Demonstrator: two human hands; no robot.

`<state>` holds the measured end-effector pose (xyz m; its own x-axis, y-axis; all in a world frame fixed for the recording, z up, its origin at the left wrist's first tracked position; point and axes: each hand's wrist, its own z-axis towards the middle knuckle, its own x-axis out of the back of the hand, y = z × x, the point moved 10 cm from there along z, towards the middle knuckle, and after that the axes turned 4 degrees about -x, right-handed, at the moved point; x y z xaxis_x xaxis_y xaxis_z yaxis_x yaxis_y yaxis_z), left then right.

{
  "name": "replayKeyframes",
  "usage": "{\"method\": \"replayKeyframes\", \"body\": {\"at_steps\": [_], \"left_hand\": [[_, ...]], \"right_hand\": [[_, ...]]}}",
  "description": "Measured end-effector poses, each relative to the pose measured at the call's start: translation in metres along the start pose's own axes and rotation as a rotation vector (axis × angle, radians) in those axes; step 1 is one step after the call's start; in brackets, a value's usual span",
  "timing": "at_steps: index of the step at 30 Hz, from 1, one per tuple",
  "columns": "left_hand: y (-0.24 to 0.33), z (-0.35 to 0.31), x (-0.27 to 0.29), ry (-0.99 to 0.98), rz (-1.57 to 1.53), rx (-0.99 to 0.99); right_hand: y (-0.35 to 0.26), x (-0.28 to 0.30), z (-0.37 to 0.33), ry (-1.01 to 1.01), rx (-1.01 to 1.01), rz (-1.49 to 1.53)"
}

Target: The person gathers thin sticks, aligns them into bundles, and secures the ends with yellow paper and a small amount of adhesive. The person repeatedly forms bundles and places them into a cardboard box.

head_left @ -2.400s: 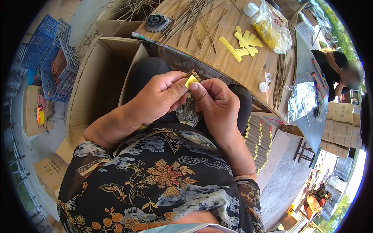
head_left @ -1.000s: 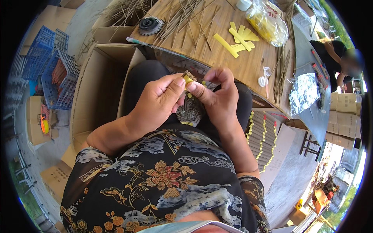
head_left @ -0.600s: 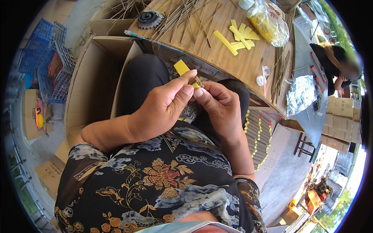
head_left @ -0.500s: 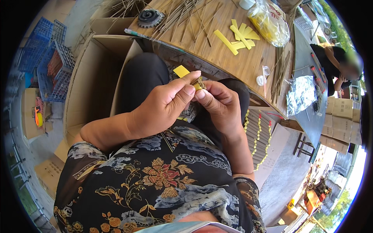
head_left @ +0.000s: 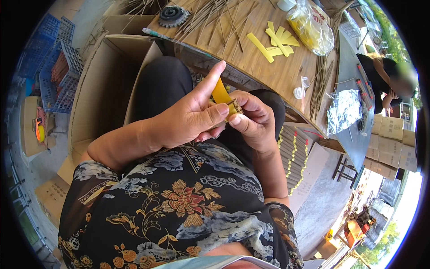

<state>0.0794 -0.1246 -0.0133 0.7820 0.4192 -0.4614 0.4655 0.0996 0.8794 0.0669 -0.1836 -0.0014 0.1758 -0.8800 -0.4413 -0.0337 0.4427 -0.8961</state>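
Above my lap, a small bundle of thin brown sticks [head_left: 235, 106] shows its end between my two hands. A yellow strip [head_left: 220, 93] runs round it, and its loose end stands up beside the bundle. My left hand [head_left: 190, 114] grips the bundle, thumb pressed on it and index finger stretched out along the strip. From the other side my right hand [head_left: 254, 119] pinches the bundle's end between thumb and fingers. Most of the bundle's length is hidden by my hands.
On the wooden table [head_left: 264, 76] lie yellow strips [head_left: 260, 48], loose thin sticks [head_left: 208, 22], a dark coil [head_left: 174, 17] and a plastic bag [head_left: 309, 29]. An open cardboard box [head_left: 101, 85] stands left. Banded stick bundles [head_left: 295, 154] lie right. Someone sits at far right.
The yellow strip's free end has swung from pointing left to standing upright beside the bundle. My left index finger has straightened away from the bundle's end.
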Motion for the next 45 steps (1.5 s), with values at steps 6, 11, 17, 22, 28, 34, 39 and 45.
{"method": "replayKeyframes", "body": {"at_steps": [6,11,17,22,28,34,39,45], "left_hand": [[-0.011,0.002,-0.002,-0.004,-0.118,0.065],[-0.016,0.004,-0.005,-0.044,-0.150,0.095],[-0.014,0.002,-0.011,-0.108,-0.172,0.111],[-0.018,0.001,-0.009,-0.110,-0.149,0.090],[-0.011,0.003,-0.016,-0.143,-0.405,0.141],[-0.015,0.004,-0.020,-0.126,-0.428,0.163],[-0.018,0.004,-0.022,-0.143,-0.421,0.211],[-0.010,0.005,-0.020,-0.122,-0.332,0.191]], "right_hand": [[-0.005,0.007,0.001,-0.018,-0.028,-0.215],[-0.008,0.013,0.001,0.010,-0.035,-0.326],[-0.032,0.000,0.010,-0.105,0.114,-0.583],[-0.044,-0.012,0.012,-0.223,0.207,-0.637],[-0.052,-0.022,0.010,-0.327,0.318,-0.677],[-0.056,-0.029,0.008,-0.448,0.350,-0.720],[-0.054,-0.030,0.008,-0.509,0.294,-0.741],[-0.054,-0.027,0.009,-0.539,0.220,-0.735]]}}
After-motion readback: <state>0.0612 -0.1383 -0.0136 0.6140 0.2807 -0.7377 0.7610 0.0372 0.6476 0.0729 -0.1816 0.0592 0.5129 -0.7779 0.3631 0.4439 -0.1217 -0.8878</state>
